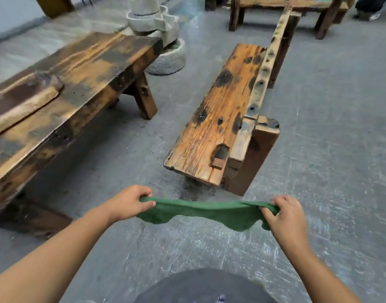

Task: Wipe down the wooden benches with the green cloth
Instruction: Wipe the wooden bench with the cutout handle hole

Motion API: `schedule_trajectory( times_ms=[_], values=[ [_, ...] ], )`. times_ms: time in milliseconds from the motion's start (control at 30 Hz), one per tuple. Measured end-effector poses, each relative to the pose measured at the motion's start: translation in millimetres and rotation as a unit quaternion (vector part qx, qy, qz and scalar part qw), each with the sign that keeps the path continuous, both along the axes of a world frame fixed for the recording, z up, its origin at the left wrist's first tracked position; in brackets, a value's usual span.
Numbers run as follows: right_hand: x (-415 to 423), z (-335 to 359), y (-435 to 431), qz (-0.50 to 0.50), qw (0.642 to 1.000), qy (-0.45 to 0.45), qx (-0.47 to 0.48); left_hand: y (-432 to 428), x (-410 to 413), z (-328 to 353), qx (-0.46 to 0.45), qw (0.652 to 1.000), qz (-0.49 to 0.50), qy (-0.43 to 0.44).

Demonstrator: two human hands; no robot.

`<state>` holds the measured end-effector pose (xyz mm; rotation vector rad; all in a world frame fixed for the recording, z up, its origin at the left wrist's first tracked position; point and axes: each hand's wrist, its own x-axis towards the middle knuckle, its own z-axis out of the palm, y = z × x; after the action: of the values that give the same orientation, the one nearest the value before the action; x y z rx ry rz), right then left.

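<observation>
The green cloth (206, 212) hangs stretched between my two hands above the grey floor. My left hand (127, 203) pinches its left end and my right hand (285, 217) grips its right end. Just beyond the cloth stands a small orange wooden bench (211, 119) with dark burn spots and a low spotted backrest rail on its right side. A larger, darker wooden bench (63, 84) runs along the left, with a flat wooden slab lying on its top. Neither hand touches a bench.
A stacked stone piece (163, 40) stands on the floor behind the two benches. Another wooden frame (288, 9) stands at the back right, with someone's shoes (366, 15) beside it. Grey stone floor (329, 127) spreads to the right.
</observation>
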<state>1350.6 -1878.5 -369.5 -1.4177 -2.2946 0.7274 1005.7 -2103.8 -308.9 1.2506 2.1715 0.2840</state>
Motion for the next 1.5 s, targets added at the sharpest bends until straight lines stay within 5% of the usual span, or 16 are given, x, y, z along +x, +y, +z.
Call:
schedule_trajectory(
  times_ms=[133, 400, 700, 1100, 1500],
  values=[
    [-63, 10, 39, 0.008, 0.998, 0.040, -0.044, 25, -45, 11, 0.015, 0.998, 0.040, 0.043],
    [-196, -12, 81, 0.044, 0.996, 0.024, -0.077, 75, -191, -46, 0.033, 0.994, 0.094, -0.039],
    [-310, -57, 116, -0.027, 0.976, -0.162, -0.146, 158, -344, -137, -0.070, 0.991, -0.029, -0.107],
    [-387, -189, 209, -0.056, 0.947, -0.197, -0.248, 266, -424, -265, -0.167, 0.982, -0.014, -0.084],
    [-409, -356, 351, -0.137, 0.915, -0.253, -0.281, 437, -443, -406, -0.145, 0.988, -0.061, 0.000]
  ],
)
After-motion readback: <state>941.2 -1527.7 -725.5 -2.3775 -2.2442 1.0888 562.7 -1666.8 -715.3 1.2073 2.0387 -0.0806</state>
